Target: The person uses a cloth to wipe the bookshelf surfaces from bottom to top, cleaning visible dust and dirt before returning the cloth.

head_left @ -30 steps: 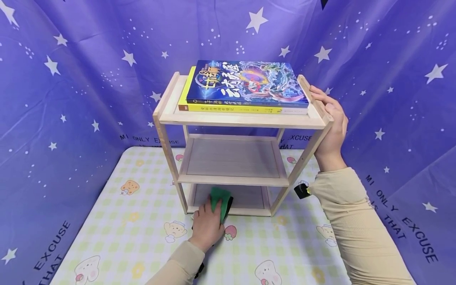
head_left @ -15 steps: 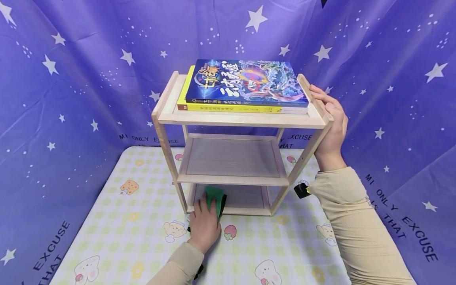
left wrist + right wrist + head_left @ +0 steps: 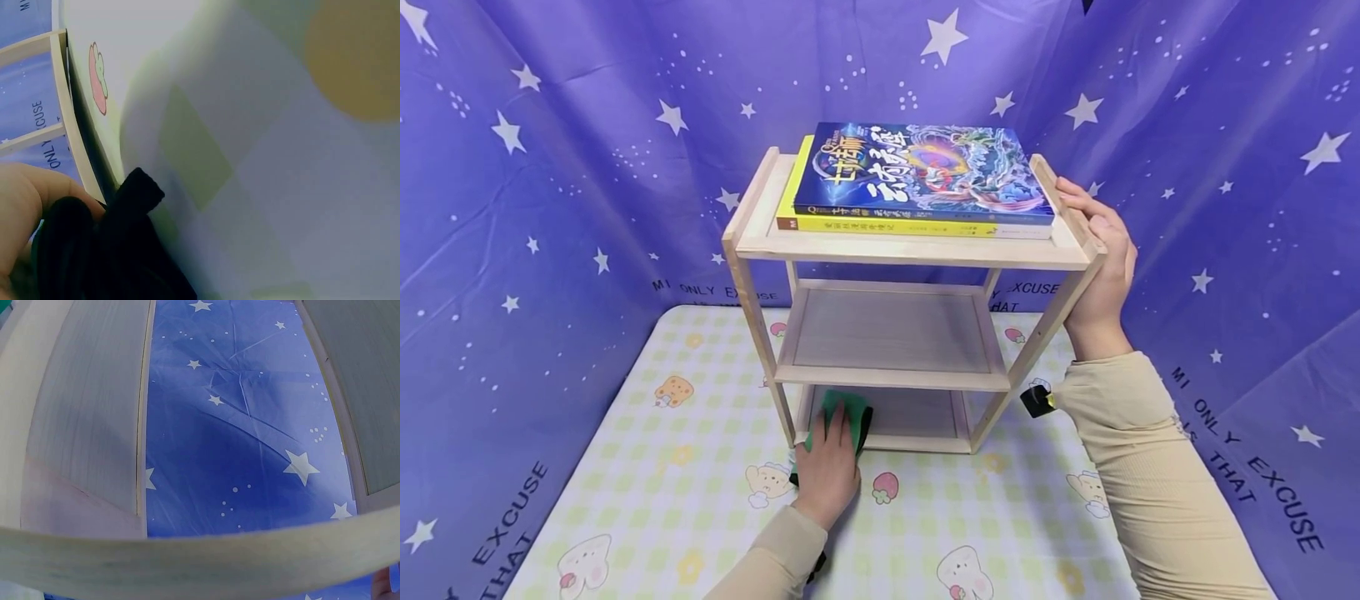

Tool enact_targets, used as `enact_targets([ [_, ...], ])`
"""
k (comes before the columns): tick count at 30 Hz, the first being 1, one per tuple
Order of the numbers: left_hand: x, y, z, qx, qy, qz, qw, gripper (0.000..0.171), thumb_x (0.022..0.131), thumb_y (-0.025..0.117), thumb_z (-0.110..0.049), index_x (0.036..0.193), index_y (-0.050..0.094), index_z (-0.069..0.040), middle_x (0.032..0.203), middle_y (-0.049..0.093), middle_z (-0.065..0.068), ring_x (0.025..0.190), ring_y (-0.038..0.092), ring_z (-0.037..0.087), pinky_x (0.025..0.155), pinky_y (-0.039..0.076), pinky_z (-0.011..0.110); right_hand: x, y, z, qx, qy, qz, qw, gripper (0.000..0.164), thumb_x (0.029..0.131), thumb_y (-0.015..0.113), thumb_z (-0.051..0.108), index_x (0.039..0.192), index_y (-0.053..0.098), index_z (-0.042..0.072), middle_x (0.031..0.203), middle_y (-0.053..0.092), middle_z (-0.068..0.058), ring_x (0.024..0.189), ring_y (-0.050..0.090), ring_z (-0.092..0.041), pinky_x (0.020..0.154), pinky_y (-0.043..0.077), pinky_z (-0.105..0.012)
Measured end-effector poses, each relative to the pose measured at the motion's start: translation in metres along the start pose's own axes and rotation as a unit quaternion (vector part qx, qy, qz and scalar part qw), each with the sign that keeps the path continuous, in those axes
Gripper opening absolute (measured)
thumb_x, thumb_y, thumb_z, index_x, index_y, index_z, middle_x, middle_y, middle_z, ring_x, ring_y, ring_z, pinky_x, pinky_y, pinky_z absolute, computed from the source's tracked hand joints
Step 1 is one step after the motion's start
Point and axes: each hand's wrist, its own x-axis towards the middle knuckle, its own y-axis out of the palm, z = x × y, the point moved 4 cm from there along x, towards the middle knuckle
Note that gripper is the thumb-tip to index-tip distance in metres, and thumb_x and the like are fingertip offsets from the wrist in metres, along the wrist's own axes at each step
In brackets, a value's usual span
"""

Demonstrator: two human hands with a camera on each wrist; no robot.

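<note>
Pressing down: left hand point(image 3: 829, 471) on the green cloth point(image 3: 853, 408), reaching over the front edge of the rack point(image 3: 917, 249) near its left leg point(image 3: 763, 350); fingers lie fairly straight and a little apart, the thumb mostly hidden in the head view.
Holding the rack: right hand point(image 3: 1103, 267), at the top of the rack's right rail point(image 3: 1070, 215), fingers bent over it from the outer side.
Cloth's place: front left of the rack's bottom shelf point(image 3: 917, 417), with a dark edge showing; how it is folded under the hand cannot be told.
Cloth's feel: soft, limp and very light by its look, so it likely bunches when pushed from one edge; flat fingers across its middle seem the best hold.
Rack's place: upright on the checked table cover point(image 3: 700, 517), its middle shelf point(image 3: 891, 333) between top and bottom.
Rack's feel: probably stiff and fairly light, liable to skid under a sideways push; rail or leg seems the sound place to grip, rather than the thin-looking panels.
Books: blue book point(image 3: 925, 171) lying on yellow book point(image 3: 917, 227), atop the rack; the glossy-looking covers may be slippery, so a tilt could slide them, though their weight probably steadies the rack.
Curtain: starry purple curtain point(image 3: 587, 167), behind the rack and to both sides.
</note>
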Motion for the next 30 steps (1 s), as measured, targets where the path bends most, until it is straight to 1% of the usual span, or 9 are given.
enact_targets([
  [3, 0.0013, 0.0002, 0.0011, -0.001, 0.001, 0.004, 1.0000, 0.061, 0.083, 0.071, -0.017, 0.139, 0.053, 0.000, 0.148, 0.049, 0.010, 0.131, 0.046, 0.034, 0.074, 0.050, 0.055, 0.0004, -0.0009, -0.0008, 0.001, 0.000, -0.002, 1.000, 0.041, 0.092, 0.037, 0.013, 0.101, 0.075, -0.001, 0.118, 0.072, -0.013, 0.128, 0.056, -0.030, 0.111, 0.039, -0.032],
  [5, 0.0012, 0.0008, 0.0015, -0.008, 0.000, 0.008, 0.9999, 0.058, 0.087, 0.068, -0.017, 0.141, 0.051, -0.001, 0.149, 0.047, 0.009, 0.132, 0.046, 0.034, 0.074, 0.050, 0.056, 0.0005, -0.0012, -0.0015, 0.003, 0.001, -0.002, 1.000, 0.041, 0.092, 0.037, 0.013, 0.102, 0.074, -0.002, 0.118, 0.072, -0.014, 0.129, 0.056, -0.031, 0.111, 0.039, -0.032],
  [8, -0.0002, 0.0003, 0.0009, -0.028, 0.003, 0.012, 0.9995, 0.051, 0.095, 0.059, -0.012, 0.145, 0.048, -0.007, 0.153, 0.044, 0.008, 0.135, 0.043, 0.036, 0.074, 0.050, 0.059, -0.0001, -0.0011, -0.0015, 0.001, 0.002, 0.000, 1.000, 0.041, 0.092, 0.038, 0.014, 0.102, 0.074, -0.002, 0.119, 0.071, -0.014, 0.129, 0.056, -0.030, 0.111, 0.039, -0.032],
  [10, -0.0015, -0.0005, 0.0002, -0.045, 0.008, 0.015, 0.9988, 0.049, 0.099, 0.051, -0.008, 0.147, 0.045, -0.011, 0.156, 0.041, 0.008, 0.138, 0.040, 0.038, 0.076, 0.049, 0.064, -0.0006, -0.0008, -0.0011, -0.001, 0.002, 0.001, 1.000, 0.041, 0.092, 0.038, 0.014, 0.102, 0.074, -0.001, 0.119, 0.071, -0.013, 0.129, 0.056, -0.029, 0.111, 0.039, -0.032],
  [13, -0.0030, -0.0014, -0.0011, -0.056, 0.021, 0.013, 0.9981, 0.052, 0.098, 0.046, 0.000, 0.148, 0.044, -0.013, 0.158, 0.038, 0.007, 0.142, 0.037, 0.039, 0.078, 0.047, 0.069, -0.0006, -0.0006, -0.0009, 0.003, 0.002, 0.000, 1.000, 0.041, 0.092, 0.038, 0.013, 0.102, 0.074, -0.001, 0.118, 0.072, -0.013, 0.129, 0.056, -0.030, 0.111, 0.039, -0.032],
  [18, -0.0038, -0.0013, -0.0015, -0.050, 0.031, 0.012, 0.9982, 0.056, 0.096, 0.050, 0.004, 0.148, 0.044, -0.013, 0.158, 0.037, 0.005, 0.144, 0.035, 0.037, 0.078, 0.048, 0.070, 0.0001, -0.0003, -0.0003, 0.013, 0.004, -0.004, 1.000, 0.040, 0.091, 0.038, 0.012, 0.101, 0.075, -0.001, 0.117, 0.072, -0.013, 0.129, 0.056, -0.031, 0.111, 0.039, -0.033],
  [25, -0.0036, 0.0018, 0.0019, -0.037, 0.011, 0.026, 0.9989, 0.056, 0.095, 0.050, 0.005, 0.148, 0.044, -0.011, 0.158, 0.037, 0.005, 0.144, 0.034, 0.036, 0.080, 0.047, 0.068, -0.0002, 0.0009, 0.0003, 0.019, 0.005, -0.004, 1.000, 0.040, 0.092, 0.037, 0.012, 0.101, 0.074, -0.002, 0.116, 0.072, -0.013, 0.128, 0.057, -0.029, 0.112, 0.038, -0.033],
  [30, -0.0023, 0.0009, 0.0036, -0.025, 0.002, 0.024, 0.9994, 0.057, 0.094, 0.052, 0.005, 0.148, 0.044, -0.009, 0.157, 0.039, 0.006, 0.142, 0.036, 0.037, 0.078, 0.048, 0.067, 0.0000, 0.0003, -0.0006, 0.016, 0.004, -0.005, 1.000, 0.040, 0.091, 0.038, 0.013, 0.100, 0.075, -0.001, 0.117, 0.072, -0.013, 0.128, 0.057, -0.029, 0.111, 0.039, -0.033],
])
